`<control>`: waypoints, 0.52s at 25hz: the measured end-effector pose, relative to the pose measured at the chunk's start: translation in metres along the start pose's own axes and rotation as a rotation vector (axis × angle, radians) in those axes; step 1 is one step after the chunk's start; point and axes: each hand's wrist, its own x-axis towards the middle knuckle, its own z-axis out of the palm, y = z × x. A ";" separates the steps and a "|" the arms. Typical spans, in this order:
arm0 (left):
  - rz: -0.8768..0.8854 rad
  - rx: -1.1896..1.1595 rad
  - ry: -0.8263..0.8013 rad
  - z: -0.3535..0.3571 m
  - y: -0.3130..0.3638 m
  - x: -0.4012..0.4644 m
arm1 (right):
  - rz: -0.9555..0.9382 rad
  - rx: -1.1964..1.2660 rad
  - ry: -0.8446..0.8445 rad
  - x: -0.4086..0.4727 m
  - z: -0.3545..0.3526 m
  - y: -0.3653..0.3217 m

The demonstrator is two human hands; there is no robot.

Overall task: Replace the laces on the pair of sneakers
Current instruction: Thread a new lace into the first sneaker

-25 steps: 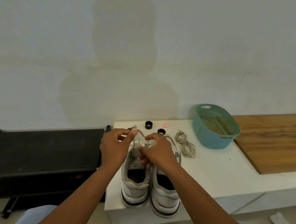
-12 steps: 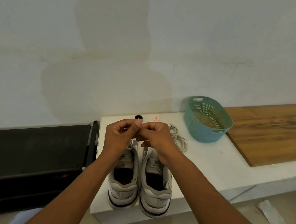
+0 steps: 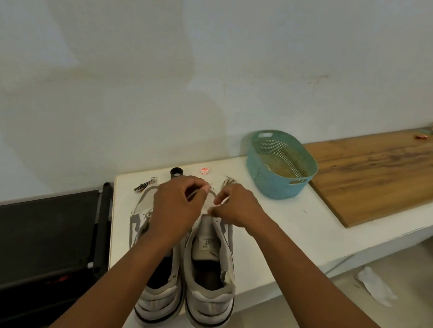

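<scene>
Two white-and-grey sneakers stand side by side at the near edge of the white tabletop (image 3: pixel 296 220), heels toward the viewer and toes pointing away. The left sneaker (image 3: pixel 155 295) is partly covered by the left forearm; the right sneaker (image 3: pixel 211 273) shows its tongue label and open collar.

Above the toe ends, the left hand (image 3: pixel 175 209) has its fingers curled, thumb and forefinger pinching a thin pale lace (image 3: pixel 211 198) that runs across to the right hand (image 3: pixel 235 207). The right hand's grip is likewise closed on the lace, its fingertips pinched just above the right sneaker's tongue. The two hands are near each other but apart.

Farther back on the tabletop, to the left, lies a small metal clip-like tool (image 3: pixel 144 184), then a black ring-shaped cap (image 3: pixel 176 172) and a small red-and-white round cap (image 3: pixel 204 170). A bundle of grey laces (image 3: pixel 229 182) peeks out just beyond the right hand. To the right stands a teal perforated basket (image 3: pixel 280 165), and past it a wooden board (image 3: pixel 378 172). A black rack (image 3: pixel 36 233) sits lower on the left.
</scene>
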 end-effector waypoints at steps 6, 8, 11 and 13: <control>0.064 0.273 -0.155 0.021 -0.010 0.006 | 0.045 -0.212 0.001 0.004 0.017 0.004; 0.053 0.331 -0.192 0.018 -0.015 0.005 | 0.073 -0.210 0.019 0.008 0.019 0.007; -0.008 0.411 -0.243 0.014 -0.018 0.005 | 0.142 -0.106 -0.017 0.017 0.013 0.012; -0.048 0.468 -0.272 0.015 -0.018 0.004 | 0.181 -0.020 -0.045 0.024 0.010 0.016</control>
